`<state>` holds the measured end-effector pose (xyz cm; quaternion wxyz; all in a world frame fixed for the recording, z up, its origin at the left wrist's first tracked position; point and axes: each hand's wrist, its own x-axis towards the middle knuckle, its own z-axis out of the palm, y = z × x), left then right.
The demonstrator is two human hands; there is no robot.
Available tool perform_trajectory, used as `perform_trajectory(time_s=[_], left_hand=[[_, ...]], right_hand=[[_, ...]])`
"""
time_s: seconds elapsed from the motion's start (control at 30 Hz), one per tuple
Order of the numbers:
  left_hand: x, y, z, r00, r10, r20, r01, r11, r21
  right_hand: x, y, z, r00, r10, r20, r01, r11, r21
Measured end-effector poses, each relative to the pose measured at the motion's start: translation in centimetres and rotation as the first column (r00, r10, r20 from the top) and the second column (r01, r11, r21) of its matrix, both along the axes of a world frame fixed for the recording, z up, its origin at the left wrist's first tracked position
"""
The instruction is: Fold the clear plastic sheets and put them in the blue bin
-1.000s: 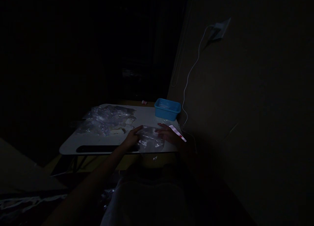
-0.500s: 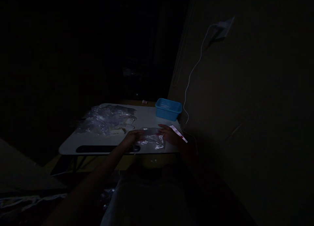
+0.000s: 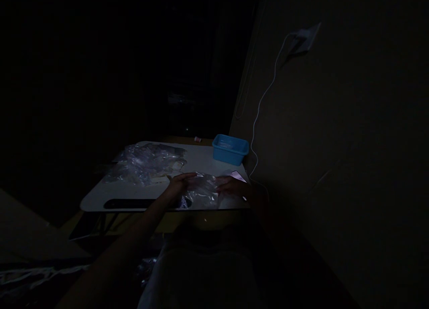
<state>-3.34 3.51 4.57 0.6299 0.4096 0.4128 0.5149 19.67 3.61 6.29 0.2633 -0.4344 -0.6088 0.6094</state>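
Between my two hands a clear plastic bag (image 3: 203, 192) is stretched over the front part of the white table (image 3: 197, 159). My left hand (image 3: 177, 187) grips its left side, fingers reaching along the upper edge. On the opposite side my right hand (image 3: 231, 186) is closed on the bag's edge. A lit phone (image 3: 238, 176) lies just behind my right hand, which partly covers it. Left of my hands spreads a heap of crumpled clear plastic bags (image 3: 142, 164). The room is dark, so finger detail is faint.
A blue plastic basket (image 3: 230, 150) stands at the table's back right corner. Behind the table lies a small white and red cup-like object (image 3: 197, 139). A white cable (image 3: 259, 106) hangs from a wall socket (image 3: 304, 39) on the right. A dark slot (image 3: 129, 204) runs along the table's front.
My right hand has shifted slightly down, now covering the lower part of the phone. The bag has changed shape between my hands, and my left hand has moved up slightly.
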Motion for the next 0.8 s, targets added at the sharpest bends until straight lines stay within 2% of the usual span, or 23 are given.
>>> perform_trajectory(time_s=[0.1,0.17,0.23,0.3,0.4,0.5,0.6,0.67,0.73,0.8], left_hand=[[-0.3,0.5,0.6,0.999,0.023,-0.030,-0.022,0.998,0.055],[-0.4,0.7,1.1,0.998,0.053,-0.028,-0.050,0.992,0.120],[-0.4,0.5,1.3,0.998,0.055,-0.013,-0.052,0.985,0.162],[-0.5,0.2,1.3,1.000,-0.003,0.005,0.002,0.993,0.120],[-0.5,-0.1,1.2,0.992,-0.086,0.091,0.083,0.996,0.039],[-0.3,0.3,1.1,0.989,-0.079,0.128,0.069,0.995,0.078],[-0.1,1.4,0.8,0.999,0.047,-0.021,-0.043,0.987,0.157],[0.0,2.2,0.5,0.975,0.161,-0.155,-0.119,0.961,0.250],[-0.1,2.8,0.1,0.942,0.211,-0.259,-0.118,0.936,0.332],[-0.2,3.1,-0.3,0.917,0.209,-0.341,-0.071,0.924,0.375]], right_hand=[[0.2,1.0,0.9,0.991,-0.123,-0.048,0.129,0.980,0.152],[0.0,1.8,1.3,0.963,-0.242,-0.119,0.266,0.924,0.274],[-0.3,2.4,1.2,0.937,-0.321,-0.139,0.350,0.873,0.340],[-0.6,2.8,0.6,0.937,-0.341,-0.079,0.346,0.870,0.351],[-1.0,3.1,-1.1,0.947,-0.313,0.065,0.270,0.891,0.364],[-1.5,3.2,-2.6,0.933,-0.341,0.114,0.261,0.861,0.437],[-1.9,3.5,-3.3,0.922,-0.373,0.100,0.283,0.828,0.484],[-2.2,3.6,-3.3,0.921,-0.380,0.091,0.291,0.823,0.488],[-2.4,3.6,-3.3,0.921,-0.377,0.096,0.287,0.825,0.487],[-2.6,3.5,-3.3,0.917,-0.381,0.120,0.280,0.827,0.487]])
